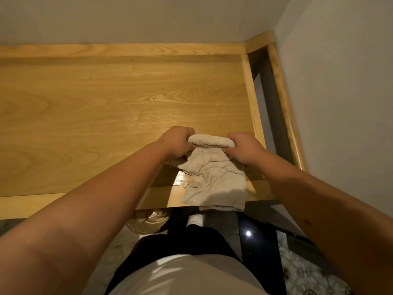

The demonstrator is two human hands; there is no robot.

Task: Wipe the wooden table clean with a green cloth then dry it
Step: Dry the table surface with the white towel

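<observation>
A beige terry-cloth towel (212, 177) is held over the near right part of the pale, glossy wooden table (106, 99), its lower end draped past the front edge. Its upper end is rolled into a thick fold, which is gripped at 1 side by the left hand (177, 143) and at the other by the right hand (244, 149); the fingers of both hands are curled round the cloth. No green cloth is seen in view, so the drying step is judged to be in hand, with the towel being folded or readied. A wet sheen is seen on the wood beside the towel. For the next move, the towel would need to be laid flat and pressed across the surface.
</observation>
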